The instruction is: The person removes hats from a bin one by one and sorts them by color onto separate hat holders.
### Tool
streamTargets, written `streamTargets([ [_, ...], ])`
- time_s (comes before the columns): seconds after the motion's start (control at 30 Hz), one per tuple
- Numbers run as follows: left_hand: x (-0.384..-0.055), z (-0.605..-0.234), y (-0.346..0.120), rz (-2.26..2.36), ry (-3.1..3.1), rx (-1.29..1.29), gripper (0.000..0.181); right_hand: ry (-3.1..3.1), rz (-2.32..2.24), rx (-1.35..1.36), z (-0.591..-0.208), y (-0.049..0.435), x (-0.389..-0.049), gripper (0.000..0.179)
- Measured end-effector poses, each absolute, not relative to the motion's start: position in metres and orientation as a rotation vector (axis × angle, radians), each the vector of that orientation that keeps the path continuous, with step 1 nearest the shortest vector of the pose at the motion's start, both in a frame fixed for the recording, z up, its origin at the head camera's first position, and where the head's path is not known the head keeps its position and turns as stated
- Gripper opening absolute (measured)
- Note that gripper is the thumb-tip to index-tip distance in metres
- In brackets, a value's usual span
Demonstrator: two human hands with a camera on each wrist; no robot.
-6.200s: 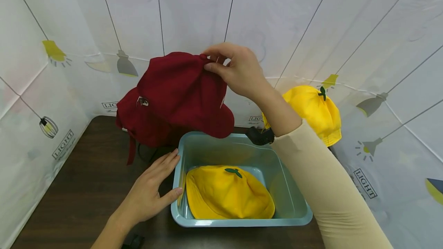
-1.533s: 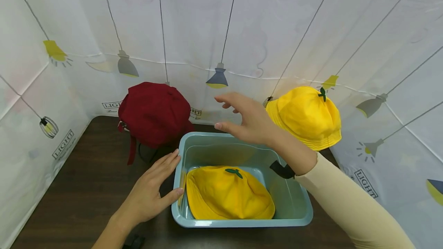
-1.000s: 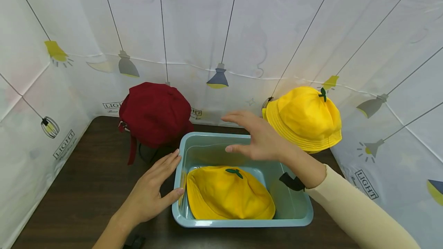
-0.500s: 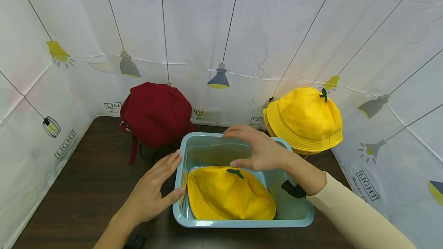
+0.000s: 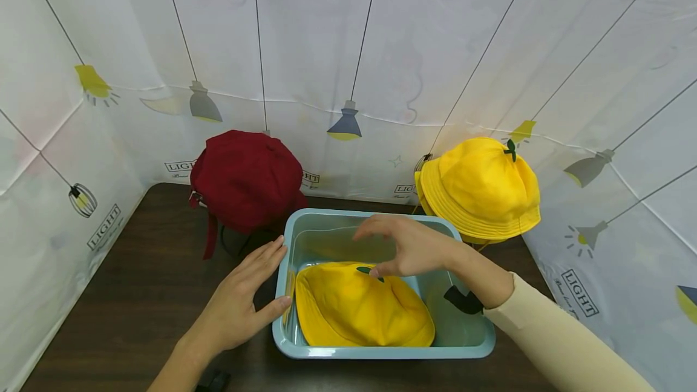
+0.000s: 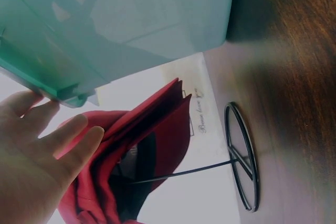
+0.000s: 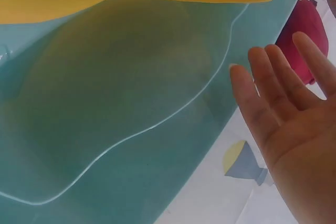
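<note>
A yellow hat (image 5: pixel 359 310) with a green sprout on top lies inside the light blue plastic tub (image 5: pixel 383 352). My right hand (image 5: pixel 416 250) hovers over the tub, its thumb in front of the sprout in the head view; the right wrist view shows this hand (image 7: pixel 294 114) with extended fingers, holding nothing. At the tub's left rim my left hand (image 5: pixel 242 295) rests with straight fingers. Behind that hand a red cap (image 5: pixel 247 180) sits on a thin black wire stand (image 6: pixel 242 156), seen from below in the left wrist view.
A second yellow hat (image 5: pixel 479 189) with a sprout stands at the back right, close behind the tub. Dark wood tabletop (image 5: pixel 109 319) lies to the left. A white lamp-print sheet (image 5: pixel 305 29) closes off the back and sides. Something small and black (image 5: pixel 213 381) lies near my left wrist.
Earlier my right hand held the red cap by its top; the cap now sits on its stand, released. The right hand has since come down over the yellow hat. My left hand stays put.
</note>
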State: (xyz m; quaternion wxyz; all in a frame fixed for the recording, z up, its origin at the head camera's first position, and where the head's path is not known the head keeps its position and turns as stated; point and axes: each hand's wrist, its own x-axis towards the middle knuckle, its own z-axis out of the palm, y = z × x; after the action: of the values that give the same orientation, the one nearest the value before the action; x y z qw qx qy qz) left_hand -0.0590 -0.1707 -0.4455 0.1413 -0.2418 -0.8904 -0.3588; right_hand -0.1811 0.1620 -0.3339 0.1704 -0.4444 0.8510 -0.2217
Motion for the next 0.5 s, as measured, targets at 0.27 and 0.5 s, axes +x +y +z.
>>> streamTargets([
  [0.27, -0.059, -0.447, -0.171, -1.029, -2.563, -0.693, 0.08, 2.312, -0.605, -1.28, -0.341, 0.163, -0.185, 0.051],
  [0.5, -0.059, -0.447, -0.17, -1.027, -2.546, -0.693, 0.078, 2.227, -0.625, -1.221, -0.346, 0.162, -0.186, 0.05],
])
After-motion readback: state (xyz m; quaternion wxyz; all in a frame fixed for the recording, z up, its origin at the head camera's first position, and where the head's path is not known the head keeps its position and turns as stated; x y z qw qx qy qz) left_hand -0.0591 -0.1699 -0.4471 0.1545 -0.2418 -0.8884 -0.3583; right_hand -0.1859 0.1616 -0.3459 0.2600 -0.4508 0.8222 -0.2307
